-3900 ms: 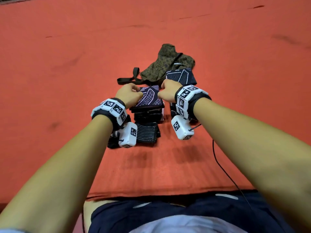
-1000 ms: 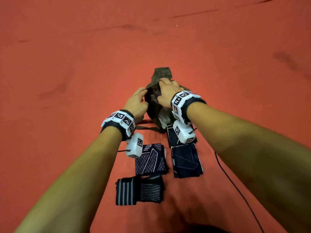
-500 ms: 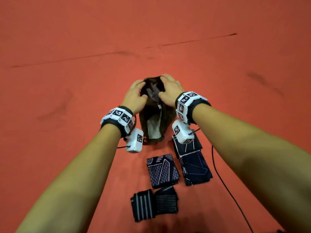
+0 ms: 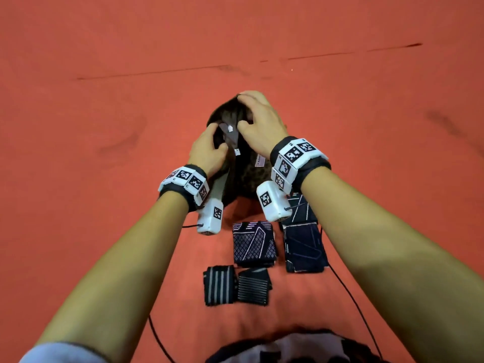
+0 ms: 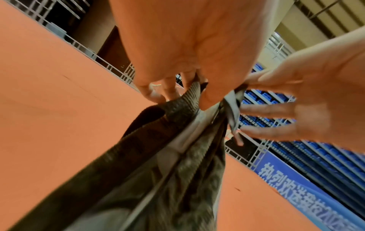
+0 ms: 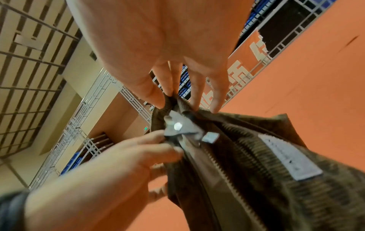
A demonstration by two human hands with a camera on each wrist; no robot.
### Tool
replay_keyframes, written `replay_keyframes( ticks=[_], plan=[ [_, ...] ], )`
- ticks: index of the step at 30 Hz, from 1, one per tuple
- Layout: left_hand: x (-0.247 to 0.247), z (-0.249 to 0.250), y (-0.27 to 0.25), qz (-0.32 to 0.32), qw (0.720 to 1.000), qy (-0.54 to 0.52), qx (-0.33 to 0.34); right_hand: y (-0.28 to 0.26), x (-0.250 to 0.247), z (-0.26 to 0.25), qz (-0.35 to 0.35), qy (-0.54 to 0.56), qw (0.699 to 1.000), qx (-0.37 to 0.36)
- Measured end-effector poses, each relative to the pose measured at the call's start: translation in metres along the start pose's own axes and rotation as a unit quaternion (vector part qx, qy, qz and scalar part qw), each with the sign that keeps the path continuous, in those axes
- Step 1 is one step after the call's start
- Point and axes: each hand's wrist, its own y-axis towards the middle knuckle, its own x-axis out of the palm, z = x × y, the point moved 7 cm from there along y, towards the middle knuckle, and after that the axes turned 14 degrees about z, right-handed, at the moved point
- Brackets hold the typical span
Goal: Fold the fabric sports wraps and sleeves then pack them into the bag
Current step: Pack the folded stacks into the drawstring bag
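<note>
The olive patterned bag (image 4: 246,174) stands on the red floor with its zipped mouth facing up. My left hand (image 4: 220,142) pinches the near left edge of the mouth by the grey snap tab (image 6: 177,126). At the far end of the rim, my right hand (image 4: 243,111) pinches the bag (image 6: 256,171) between thumb and fingers (image 6: 171,89). Behind the hands lie the folded pieces: a patterned navy sleeve (image 4: 254,243), a dark navy sleeve (image 4: 305,247), another navy one (image 4: 301,208) partly under my right wrist, and two striped wraps (image 4: 218,285), (image 4: 252,285).
Red floor (image 4: 104,100) stretches all round. Black cables (image 4: 351,297) trail from both wrists beside the folded pieces. My lap (image 4: 288,349) sits at the bottom edge. Railings and blue seats (image 5: 276,125) show far off in the wrist views.
Both hands left the folded sleeve and took hold of the bag. Since half a second ago my right hand slid to the far end of the rim and my left came nearer along the mouth.
</note>
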Motion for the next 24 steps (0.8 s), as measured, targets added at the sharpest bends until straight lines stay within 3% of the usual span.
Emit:
replay_keyframes(
  ticks=[4,9,16,21,24],
  plan=[
    [-0.023,0.005,-0.003,0.036,0.998,-0.047,0.029,-0.032,0.012,-0.004,0.014,0.028,0.999,0.025],
    [-0.021,-0.001,-0.023,0.017,0.996,-0.084,0.025,-0.086,0.034,0.034,-0.011,0.033,0.994,0.104],
    [-0.012,-0.027,-0.059,0.02,0.991,-0.117,-0.069,-0.195,0.087,0.129,-0.189,-0.054,0.95,0.243],
    [-0.037,-0.06,-0.065,0.077,0.985,-0.106,-0.116,-0.231,0.103,0.16,-0.27,-0.166,0.908,0.275],
    [-0.048,-0.093,-0.064,0.096,0.982,-0.1,-0.132,-0.226,0.113,0.163,-0.285,-0.176,0.904,0.265]
  ],
)
